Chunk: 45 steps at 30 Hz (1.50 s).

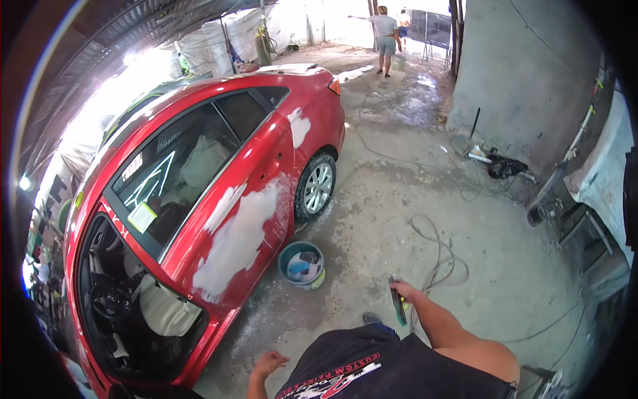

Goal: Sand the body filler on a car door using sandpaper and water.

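Down on the wet concrete floor (399,199), just beside the red car (219,166), stands a round teal bucket (302,265); inside it I can make out something blue and something dark, though what they are is too small to tell. The car's rear door (239,226) carries big white filler patches, and the bucket sits right below them, near the rear wheel (317,188). The person's right hand (403,291) is closed around a slim dark tool with a green edge (398,306), held low over the floor. The left hand (268,364) hangs empty, fingers loosely curled, well apart from the other. A thin cord (438,256) loops across the concrete past the right hand. Far off, another person (385,33) walks away carrying a pale pail (398,62).
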Motion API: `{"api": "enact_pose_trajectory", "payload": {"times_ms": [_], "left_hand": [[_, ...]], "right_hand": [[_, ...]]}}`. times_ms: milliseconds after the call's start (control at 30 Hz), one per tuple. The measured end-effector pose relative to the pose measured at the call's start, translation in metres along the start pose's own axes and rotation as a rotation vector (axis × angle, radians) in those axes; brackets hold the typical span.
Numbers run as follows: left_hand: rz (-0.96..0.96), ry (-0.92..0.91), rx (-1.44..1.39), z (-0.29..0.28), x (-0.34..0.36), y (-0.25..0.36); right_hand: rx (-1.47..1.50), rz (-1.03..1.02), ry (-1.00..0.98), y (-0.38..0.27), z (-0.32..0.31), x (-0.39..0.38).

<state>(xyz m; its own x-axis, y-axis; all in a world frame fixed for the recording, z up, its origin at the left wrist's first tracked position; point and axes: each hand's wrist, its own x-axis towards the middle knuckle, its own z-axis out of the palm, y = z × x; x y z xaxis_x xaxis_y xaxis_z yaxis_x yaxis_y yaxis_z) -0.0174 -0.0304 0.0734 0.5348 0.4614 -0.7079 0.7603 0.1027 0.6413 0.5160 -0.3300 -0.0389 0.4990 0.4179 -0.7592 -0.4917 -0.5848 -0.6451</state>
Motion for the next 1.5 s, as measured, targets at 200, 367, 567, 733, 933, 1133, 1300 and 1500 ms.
{"api": "enact_pose_trajectory", "payload": {"times_ms": [200, 367, 567, 733, 933, 1133, 1300, 1500], "left_hand": [[0.023, 0.047, 0.081, -0.044, -0.036, -0.048], [0.052, 0.113, -0.061, -0.06, -0.037, -0.114], [0.108, 0.157, -0.103, -0.082, -0.025, -0.125], [0.04, 0.172, -0.007, -0.094, 0.007, -0.119], [0.161, 0.047, 0.174, -0.102, 0.03, -0.053], [0.177, 0.025, 0.267, -0.133, 0.079, -0.004], [0.244, 0.023, 0.317, -0.149, 0.138, 0.078], [0.123, 0.002, 0.111, -0.13, 0.213, 0.102]], "right_hand": [[0.044, -0.194, 0.076, -0.002, 0.069, -0.014], [-0.004, -0.026, 0.015, 0.054, 0.091, -0.041], [0.01, 0.351, 0.1, 0.136, 0.082, -0.073], [-0.165, 0.232, 0.155, 0.105, 0.067, -0.057], [-0.003, -0.02, 0.183, 0.033, 0.092, -0.04], [0.196, 0.021, -0.006, -0.004, 0.136, -0.014], [0.349, 0.158, 0.033, -0.015, 0.135, 0.047], [0.225, 0.256, -0.012, -0.027, 0.175, 0.105]]}}
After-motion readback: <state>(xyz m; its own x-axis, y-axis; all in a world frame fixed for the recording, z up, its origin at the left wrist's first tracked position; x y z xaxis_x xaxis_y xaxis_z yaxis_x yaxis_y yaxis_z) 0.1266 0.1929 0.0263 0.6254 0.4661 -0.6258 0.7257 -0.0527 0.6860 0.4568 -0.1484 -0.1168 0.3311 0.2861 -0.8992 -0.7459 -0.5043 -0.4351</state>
